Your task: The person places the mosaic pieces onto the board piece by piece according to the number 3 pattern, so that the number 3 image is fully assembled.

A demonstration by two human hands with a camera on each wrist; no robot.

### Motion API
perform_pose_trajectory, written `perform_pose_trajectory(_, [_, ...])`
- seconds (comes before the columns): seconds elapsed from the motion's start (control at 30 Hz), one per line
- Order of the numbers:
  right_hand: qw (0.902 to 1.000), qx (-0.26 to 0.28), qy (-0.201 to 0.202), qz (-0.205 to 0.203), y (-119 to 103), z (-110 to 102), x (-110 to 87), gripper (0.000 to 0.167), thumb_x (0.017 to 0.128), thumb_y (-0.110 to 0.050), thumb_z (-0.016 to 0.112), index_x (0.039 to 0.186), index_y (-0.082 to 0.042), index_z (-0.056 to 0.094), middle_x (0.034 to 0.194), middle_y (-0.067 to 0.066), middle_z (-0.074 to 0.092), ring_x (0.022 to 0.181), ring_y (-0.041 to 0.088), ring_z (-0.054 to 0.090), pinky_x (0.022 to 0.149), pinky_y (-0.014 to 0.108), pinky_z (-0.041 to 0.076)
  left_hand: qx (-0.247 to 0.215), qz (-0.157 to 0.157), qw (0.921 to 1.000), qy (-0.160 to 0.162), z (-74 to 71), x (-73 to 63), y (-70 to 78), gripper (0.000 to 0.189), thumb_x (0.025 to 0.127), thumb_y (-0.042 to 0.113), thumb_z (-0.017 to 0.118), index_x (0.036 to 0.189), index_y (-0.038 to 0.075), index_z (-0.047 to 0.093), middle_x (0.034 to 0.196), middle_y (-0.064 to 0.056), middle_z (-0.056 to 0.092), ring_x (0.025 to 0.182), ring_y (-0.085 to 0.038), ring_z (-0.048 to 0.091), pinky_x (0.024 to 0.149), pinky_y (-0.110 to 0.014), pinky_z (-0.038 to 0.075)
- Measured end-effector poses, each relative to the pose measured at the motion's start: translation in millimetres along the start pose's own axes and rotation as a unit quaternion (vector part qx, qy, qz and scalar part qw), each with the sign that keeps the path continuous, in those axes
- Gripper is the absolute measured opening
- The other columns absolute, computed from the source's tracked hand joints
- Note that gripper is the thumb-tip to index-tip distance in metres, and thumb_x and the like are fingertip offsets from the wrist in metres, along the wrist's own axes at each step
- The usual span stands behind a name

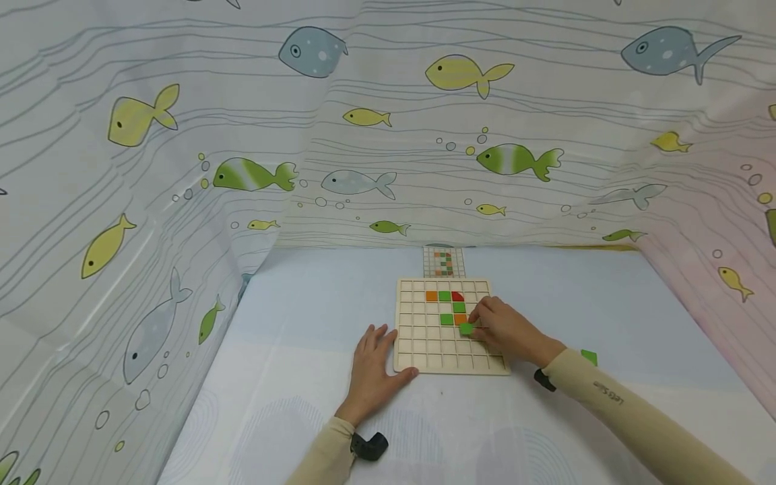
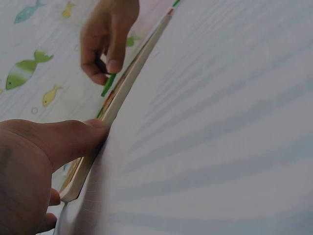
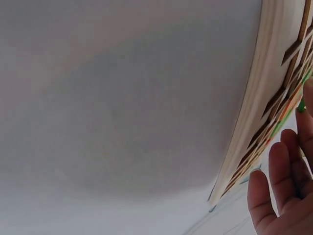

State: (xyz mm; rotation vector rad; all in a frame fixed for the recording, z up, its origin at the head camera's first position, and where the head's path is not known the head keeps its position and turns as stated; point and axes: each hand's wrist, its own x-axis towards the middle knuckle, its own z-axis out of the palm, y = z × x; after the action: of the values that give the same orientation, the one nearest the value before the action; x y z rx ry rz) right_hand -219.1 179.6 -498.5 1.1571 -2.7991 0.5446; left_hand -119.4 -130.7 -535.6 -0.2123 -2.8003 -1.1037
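Note:
A square wooden grid board (image 1: 418, 347) lies on the table. My right hand (image 1: 506, 327) pinches a green tile (image 1: 465, 329) between thumb and fingers, close over the grid. In the left wrist view that green tile (image 2: 108, 84) is held tilted above the board. Set in the grid's upper part are an orange tile (image 1: 432, 296), a green tile (image 1: 444, 296) and a red tile with a rounded corner (image 1: 457, 296), with more green and orange ones below. My left hand (image 1: 372, 370) rests at the board's near left corner, fingers spread along its left side, thumb on the front edge.
Right behind the board lies a pattern card (image 1: 429, 259) printed with coloured squares. A loose green tile (image 1: 589, 357) is on the table beyond my right sleeve. Fish-printed sheeting (image 1: 376, 155) walls the table at the back and sides.

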Motion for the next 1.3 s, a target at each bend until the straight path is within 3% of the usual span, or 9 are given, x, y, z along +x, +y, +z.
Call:
perform_pose_trajectory(0.53, [0.9999,-0.005,-0.010,0.007,0.1,6.7,7.0,0.023,0.093,-0.023,0.083,0.109,-0.009,0.074,0.107,0.002,0.065,0.101,0.020,0.061,0.085,0.039,0.057,-0.008,0.008,0.9999,0.007,0.0,-1.2,-1.7,0.079,0.085,0.043,0.084,0.149,0.005,0.057,0.161,-0.020,0.046,0.157,-0.047,0.028,0.124,-0.070,0.027])
perform_pose_trajectory(0.87, [0.9998,0.017,-0.011,0.006,1.6,3.0,7.0,0.020,0.092,-0.022,0.085,0.105,-0.011,0.076,0.102,-0.001,0.064,0.092,0.012,0.054,0.078,0.031,0.054,-0.014,0.008,0.9999,0.003,-2.2,0.2,0.9,0.079,0.085,0.041,0.084,0.149,0.004,0.057,0.161,-0.021,0.046,0.158,-0.047,0.027,0.124,-0.070,0.025])
perform_pose_trajectory(1.3, [0.9973,0.054,-0.034,0.038,0.4,2.2,8.5,0.016,0.093,-0.023,0.083,0.104,-0.013,0.076,0.101,-0.004,0.064,0.091,0.009,0.053,0.077,0.029,0.053,-0.013,0.015,0.9998,0.003,-2.9,-0.1,-0.3,0.079,0.085,0.042,0.084,0.148,0.003,0.057,0.160,-0.022,0.046,0.157,-0.048,0.028,0.123,-0.071,0.026])
